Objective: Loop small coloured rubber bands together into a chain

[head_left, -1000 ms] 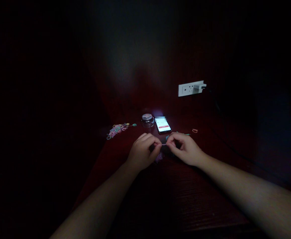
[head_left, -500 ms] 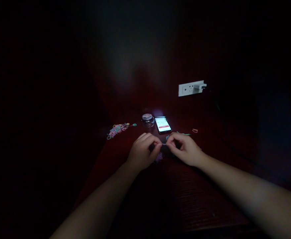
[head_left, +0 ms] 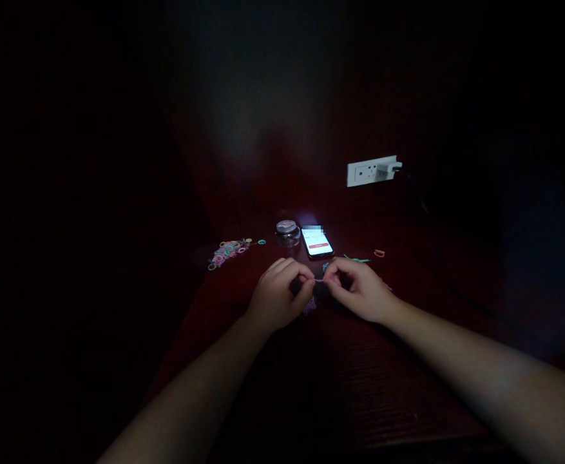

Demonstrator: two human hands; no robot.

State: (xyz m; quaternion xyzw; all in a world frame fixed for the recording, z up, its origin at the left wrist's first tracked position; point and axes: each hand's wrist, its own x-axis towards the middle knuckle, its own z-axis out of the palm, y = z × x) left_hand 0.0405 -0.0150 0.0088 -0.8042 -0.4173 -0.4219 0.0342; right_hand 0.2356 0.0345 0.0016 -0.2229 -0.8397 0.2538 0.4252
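Between my two hands stretches a thin purple hair tie [head_left: 319, 280]. My left hand [head_left: 279, 293] pinches one end of it with thumb and forefinger. The other end sits in the pinched fingertips of my right hand [head_left: 354, 288]. Below the gap between the hands lies a small heap of purple hair ties [head_left: 310, 305], partly hidden by my left hand. A few blue ties [head_left: 325, 266] and green ties [head_left: 358, 259] show just beyond my right hand. Farther left is a mixed pile of coloured hair ties [head_left: 229, 253].
A round clear jar [head_left: 288, 236] with a pale lid stands beside a lit phone [head_left: 317, 242] at the back of the dark red table [head_left: 383, 386]. An orange-pink tie [head_left: 379, 253] lies to the right. On the wall is a socket [head_left: 372, 171] with a plugged-in charger and dark cable.
Both hands hold nearly the same place, still pinching the purple hair tie between them. Nothing else has visibly moved.
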